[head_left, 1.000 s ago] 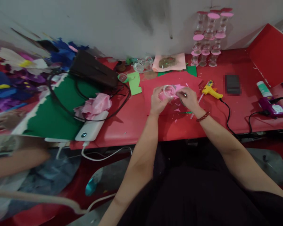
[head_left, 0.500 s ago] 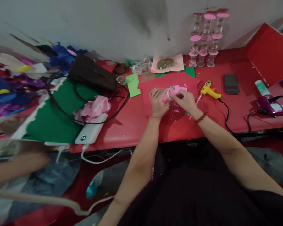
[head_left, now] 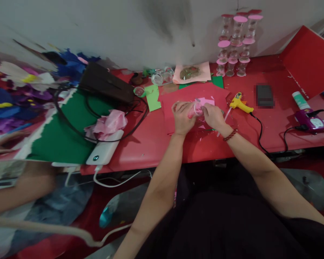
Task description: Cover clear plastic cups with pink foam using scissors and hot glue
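Observation:
My left hand (head_left: 182,117) and my right hand (head_left: 214,116) meet over a red paper sheet (head_left: 178,97) on the red table (head_left: 148,140). Between them they grip a small clear plastic cup (head_left: 196,109) with a pink paper piece against it. The cup lies tilted on its side, partly covered by my fingers. A pink paper scrap (head_left: 206,101) lies just behind the hands. My right wrist wears a red bead bracelet (head_left: 230,135).
A yellow glue gun (head_left: 239,102) lies right of my hands, its black cord running off the table's front edge. Stacked clear cups with pink discs (head_left: 236,43) stand at the wall. Left are a white power bank (head_left: 104,151), crumpled pink paper (head_left: 109,122), green sheet (head_left: 67,133) and another person's arm (head_left: 18,190).
The cup has turned from mouth-up to lying on its side between my hands. My hands have closed in tighter around it and the pink piece.

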`<move>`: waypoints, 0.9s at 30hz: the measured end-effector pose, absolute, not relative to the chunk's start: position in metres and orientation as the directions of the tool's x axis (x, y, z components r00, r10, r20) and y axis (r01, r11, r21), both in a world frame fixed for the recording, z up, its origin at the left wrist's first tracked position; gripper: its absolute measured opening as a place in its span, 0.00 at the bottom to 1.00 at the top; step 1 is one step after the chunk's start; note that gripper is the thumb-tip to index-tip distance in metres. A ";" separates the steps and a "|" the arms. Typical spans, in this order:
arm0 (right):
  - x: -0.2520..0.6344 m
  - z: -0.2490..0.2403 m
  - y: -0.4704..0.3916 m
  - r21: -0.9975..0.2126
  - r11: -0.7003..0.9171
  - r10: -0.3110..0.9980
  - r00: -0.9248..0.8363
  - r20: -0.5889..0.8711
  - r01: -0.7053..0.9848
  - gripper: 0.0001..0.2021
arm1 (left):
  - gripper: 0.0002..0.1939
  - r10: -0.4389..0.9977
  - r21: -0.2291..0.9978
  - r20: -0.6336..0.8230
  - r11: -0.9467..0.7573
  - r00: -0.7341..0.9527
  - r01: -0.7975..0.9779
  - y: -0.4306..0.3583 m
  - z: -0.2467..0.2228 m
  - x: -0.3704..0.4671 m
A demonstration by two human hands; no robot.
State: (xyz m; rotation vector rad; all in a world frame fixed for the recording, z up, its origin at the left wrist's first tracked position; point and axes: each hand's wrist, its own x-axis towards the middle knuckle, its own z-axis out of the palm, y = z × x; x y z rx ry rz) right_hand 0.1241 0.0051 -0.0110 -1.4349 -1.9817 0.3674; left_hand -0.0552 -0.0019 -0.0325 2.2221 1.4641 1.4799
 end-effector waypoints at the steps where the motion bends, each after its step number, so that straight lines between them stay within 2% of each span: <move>1: 0.124 -0.012 0.006 -0.568 0.370 0.917 -0.191 0.350 0.735 0.11 | 0.35 0.758 0.549 0.649 -0.526 0.066 0.650 -0.002 -0.031 -0.056; 4: 0.127 -0.014 0.011 -0.621 0.414 0.906 -0.234 0.353 0.665 0.10 | 0.36 0.778 0.565 0.623 -0.516 0.077 0.644 -0.003 -0.027 -0.058; 10: 0.130 -0.010 0.014 -0.819 0.428 0.898 -0.280 0.339 0.382 0.13 | 0.33 0.797 0.582 0.599 -0.499 0.076 0.643 -0.004 -0.022 -0.060; 15: 0.141 -0.003 0.018 -0.784 0.529 0.827 -0.404 0.391 0.324 0.14 | 0.31 0.795 0.578 0.597 -0.522 0.111 0.628 -0.004 -0.021 -0.062; 17: 0.146 -0.001 0.021 -0.777 0.560 0.807 -0.402 0.433 0.288 0.15 | 0.31 0.789 0.578 0.601 -0.537 0.125 0.614 -0.004 -0.021 -0.063; 22: 0.145 -0.002 0.024 -0.868 0.471 0.856 -0.320 0.406 0.159 0.14 | 0.28 0.806 0.588 0.578 -0.520 0.128 0.620 -0.003 -0.022 -0.064; 24: 0.140 -0.003 0.022 -0.881 0.439 0.871 -0.325 0.370 0.174 0.14 | 0.30 0.804 0.582 0.581 -0.519 0.126 0.627 -0.003 -0.022 -0.065; 27: 0.134 -0.003 0.016 -0.854 0.424 0.891 -0.309 0.334 0.301 0.16 | 0.33 0.797 0.548 0.585 -0.525 0.150 0.651 -0.003 -0.024 -0.064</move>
